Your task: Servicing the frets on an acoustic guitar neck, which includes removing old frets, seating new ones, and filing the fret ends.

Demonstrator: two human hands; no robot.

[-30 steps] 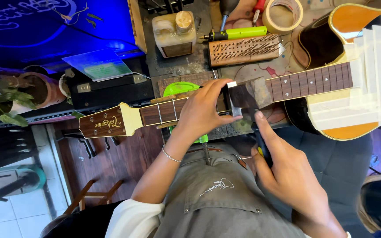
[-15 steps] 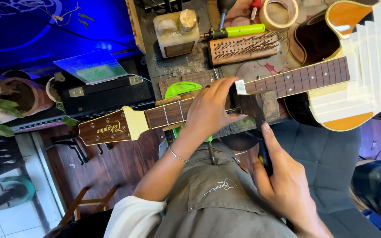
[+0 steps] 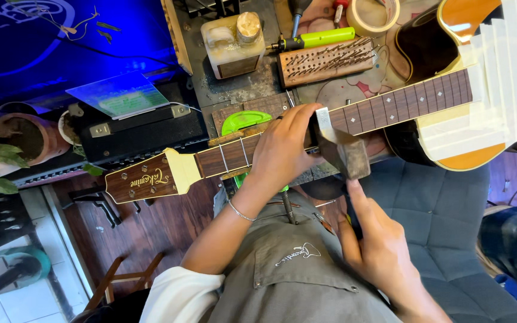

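Note:
An acoustic guitar lies across the bench, with its brown headstock at the left and its orange body, covered with strips of pale tape, at the right. My left hand curls over the dark fretboard in the middle of the neck, fingers pressing down. My right hand holds a small hammer from below, index finger stretched along the handle. The hammer's metal head sits at the neck just right of my left hand's fingers.
Behind the neck lie a wooden block studded with metal pieces, a green-handled screwdriver, a yellowed jar and a tape roll. A green plastic piece sits under the neck. A black case and potted plants stand left; a grey chair is at the right.
The hammer head has shifted a little along the neck beside my left hand. My left hand has stayed on the fretboard. The camera has drifted slightly.

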